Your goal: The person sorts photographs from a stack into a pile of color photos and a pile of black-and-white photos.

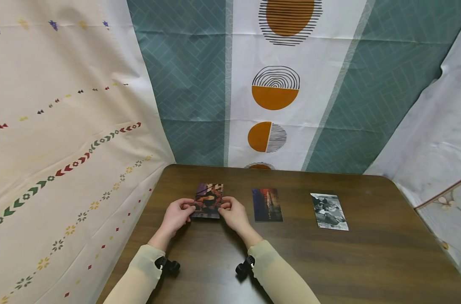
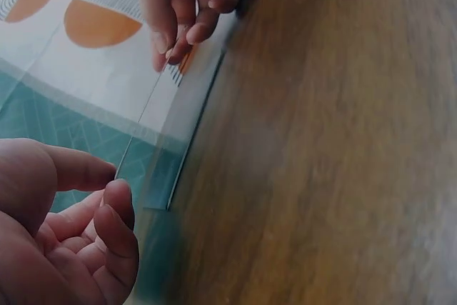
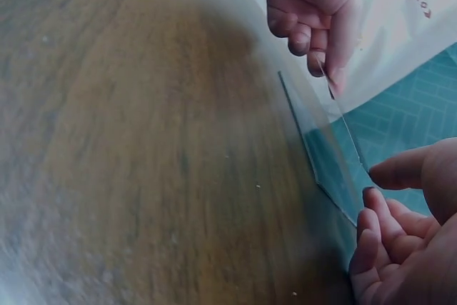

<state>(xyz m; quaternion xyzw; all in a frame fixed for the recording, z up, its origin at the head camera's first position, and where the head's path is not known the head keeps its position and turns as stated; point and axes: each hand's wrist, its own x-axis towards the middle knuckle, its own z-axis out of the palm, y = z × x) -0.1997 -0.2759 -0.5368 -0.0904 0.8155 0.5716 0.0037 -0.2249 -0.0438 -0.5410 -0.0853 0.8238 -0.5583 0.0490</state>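
Note:
A picture card (image 1: 208, 198) in dark purple and orange is at the far left of the table, between my two hands. My left hand (image 1: 178, 215) pinches its left edge between thumb and fingers. Its right edge is pinched by my right hand (image 1: 235, 214). In the left wrist view the card (image 2: 143, 117) appears edge-on as a thin line, raised off the wood. Beneath it, the right wrist view has another thin dark edge at the tabletop; I cannot tell whether that is a second card or a reflection.
A blue and red picture card (image 1: 267, 205) lies right of my right hand. Farther right is a black-and-white photo card (image 1: 329, 212). The brown wooden table (image 1: 310, 261) meets a teal and white patterned cloth (image 1: 188, 84) behind; pale cloths hang at both sides.

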